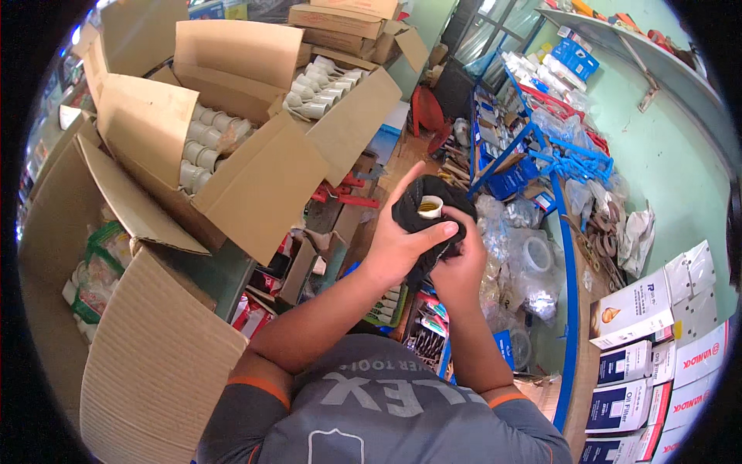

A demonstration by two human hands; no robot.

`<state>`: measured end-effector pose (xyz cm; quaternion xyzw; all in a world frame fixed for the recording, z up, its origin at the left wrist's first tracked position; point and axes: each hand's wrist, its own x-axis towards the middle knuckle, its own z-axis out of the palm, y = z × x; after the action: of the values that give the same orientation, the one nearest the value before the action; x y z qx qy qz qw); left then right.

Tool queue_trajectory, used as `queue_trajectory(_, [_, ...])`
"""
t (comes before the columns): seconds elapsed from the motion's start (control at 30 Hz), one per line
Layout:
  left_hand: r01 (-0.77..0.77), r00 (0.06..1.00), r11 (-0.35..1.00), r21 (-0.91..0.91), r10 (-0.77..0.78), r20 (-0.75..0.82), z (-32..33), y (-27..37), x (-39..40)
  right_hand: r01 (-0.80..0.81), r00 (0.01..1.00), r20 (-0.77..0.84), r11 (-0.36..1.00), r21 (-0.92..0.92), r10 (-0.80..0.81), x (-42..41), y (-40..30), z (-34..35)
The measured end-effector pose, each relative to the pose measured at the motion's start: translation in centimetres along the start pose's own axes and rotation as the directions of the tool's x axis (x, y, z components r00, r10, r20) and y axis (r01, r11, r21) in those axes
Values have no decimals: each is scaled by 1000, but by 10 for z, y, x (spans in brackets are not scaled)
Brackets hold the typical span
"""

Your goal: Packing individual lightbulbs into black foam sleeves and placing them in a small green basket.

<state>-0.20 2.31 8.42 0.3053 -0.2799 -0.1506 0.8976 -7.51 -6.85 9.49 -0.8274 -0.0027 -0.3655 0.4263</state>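
Both of my hands are raised in front of my chest, around a white plastic pipe fitting [430,213] wrapped in a black cloth [407,204]. The fitting's round mouth faces up, and brass-coloured threads show inside it. My left hand [394,240] holds the cloth from the left, its thumb lying across the front below the mouth and its index finger sticking out past the far side. On the right, my right hand [467,250] grips the cloth, with its thumb near the fitting's rim. The fitting's lower part is hidden by cloth and fingers.
Open cardboard boxes [261,180] on the left hold rows of white pipe fittings [203,139]. A blue-edged counter [571,301] runs along the right, bearing boxed filters [623,362]. Plastic bags of parts [524,261] lie beside my right arm. Red-handled tools [348,194] lie beyond my left forearm.
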Motion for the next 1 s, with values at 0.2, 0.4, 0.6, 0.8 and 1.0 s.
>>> queue_trajectory(0.2, [-37,969,994,-99,12,-248,-13,15,9,-152,977,163,983,101,134,-15,5,2])
queue_trajectory(0.4, [-49,944,993,-106,11,-330,-23,17,1,-508,838,332,841,184,433,-29,17,12])
queue_trajectory(0.6, [43,924,993,-110,-81,-374,-23,4,-12,-357,905,345,885,300,247,-27,27,9])
queue_trajectory(0.8, [-217,901,924,314,313,-299,-16,-5,-16,-51,917,399,997,58,23,-12,33,5])
queue_trajectory(1.0, [-155,976,987,44,160,-150,-35,11,-30,-366,598,796,915,170,91,-8,42,-3])
